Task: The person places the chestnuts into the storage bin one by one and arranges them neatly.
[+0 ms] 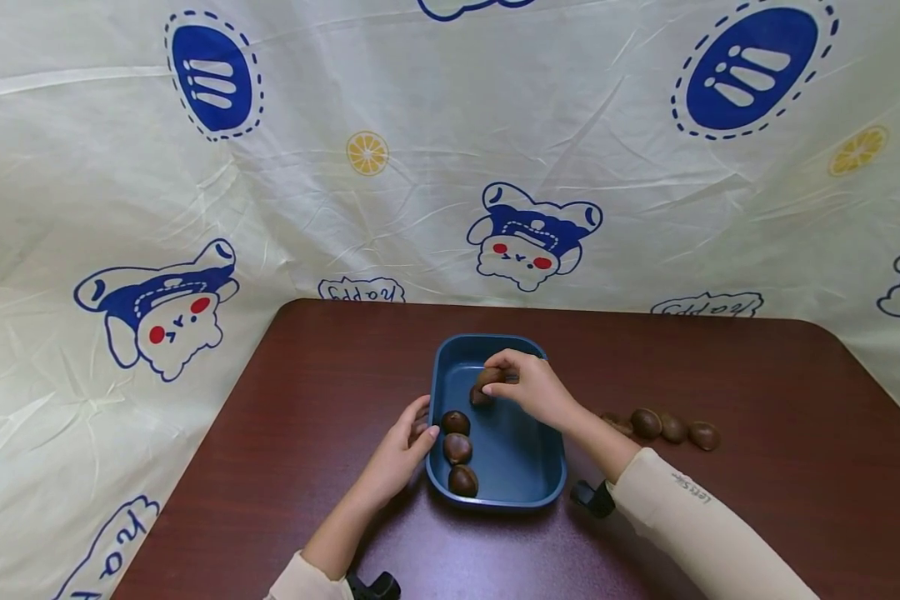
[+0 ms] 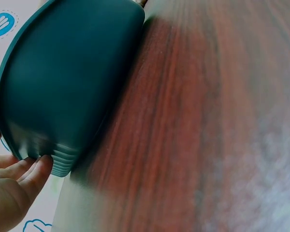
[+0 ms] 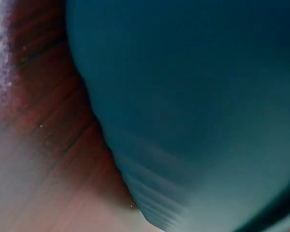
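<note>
A blue rectangular tray [image 1: 510, 467] stands on the table with three brown chestnuts [image 1: 457, 449] in a row along its left side. My left hand [image 1: 394, 460] holds the tray's left wall, thumb at the rim and fingers against the outside; the left wrist view shows the fingertips [image 2: 44, 162] on the ridged outer wall. Over the far part of the tray, my right hand [image 1: 536, 390] pinches a chestnut [image 1: 491, 377] between thumb and fingers. Another chestnut [image 1: 481, 397] shows just below it, partly covered. In the right wrist view only the tray's outer wall [image 3: 183, 96] appears, without the hand.
Several more chestnuts [image 1: 647, 423] lie in a line on the dark wooden table [image 1: 330, 375] right of the tray, some partly behind the right forearm. A printed white cloth [image 1: 420, 225] hangs behind the table. Each wrist carries a black camera mount [image 1: 594, 498].
</note>
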### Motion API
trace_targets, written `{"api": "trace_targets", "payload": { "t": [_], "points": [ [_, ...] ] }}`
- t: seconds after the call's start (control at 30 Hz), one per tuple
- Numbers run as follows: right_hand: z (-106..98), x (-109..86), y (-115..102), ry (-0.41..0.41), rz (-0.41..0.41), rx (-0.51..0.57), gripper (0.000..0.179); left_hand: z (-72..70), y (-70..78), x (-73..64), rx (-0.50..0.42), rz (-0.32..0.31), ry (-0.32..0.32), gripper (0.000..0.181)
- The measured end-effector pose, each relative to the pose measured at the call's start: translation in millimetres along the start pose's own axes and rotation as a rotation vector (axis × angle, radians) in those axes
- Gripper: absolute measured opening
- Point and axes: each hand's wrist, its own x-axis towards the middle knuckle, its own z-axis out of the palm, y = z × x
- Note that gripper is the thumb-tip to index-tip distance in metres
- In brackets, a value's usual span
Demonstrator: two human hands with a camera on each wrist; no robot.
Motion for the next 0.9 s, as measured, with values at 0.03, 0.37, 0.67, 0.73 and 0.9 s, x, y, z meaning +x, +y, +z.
{"api": "trace_targets", "payload": {
  "t": [0.03, 0.37, 0.67, 0.73, 0.9],
  "points": [
    [2, 2.0, 0, -0.009, 0.004, -0.005, 0.029, 0.0, -0.5, 0.3, -0.002, 0.002, -0.001, 0.049],
    [19, 16.8, 0, -0.074, 0.014, -0.025, 0.025, 0.6, 0.0, 0.1, -0.004, -0.012, -0.003, 0.049],
    [34, 15.9, 4, -0.127, -0.016, -0.083, 0.022, 0.2, 1.2, -1.3, 0.001, -0.011, -0.005, 0.05],
    [36, 15.4, 5, -0.13, -0.023, -0.077, 0.018, 0.4, 1.3, -1.7, 0.0, -0.01, -0.007, 0.05],
    [38, 14.8, 8, -0.121, -0.031, -0.058, 0.012, 0.5, 1.0, -1.2, -0.01, -0.016, -0.007, 0.05]
  ]
}}
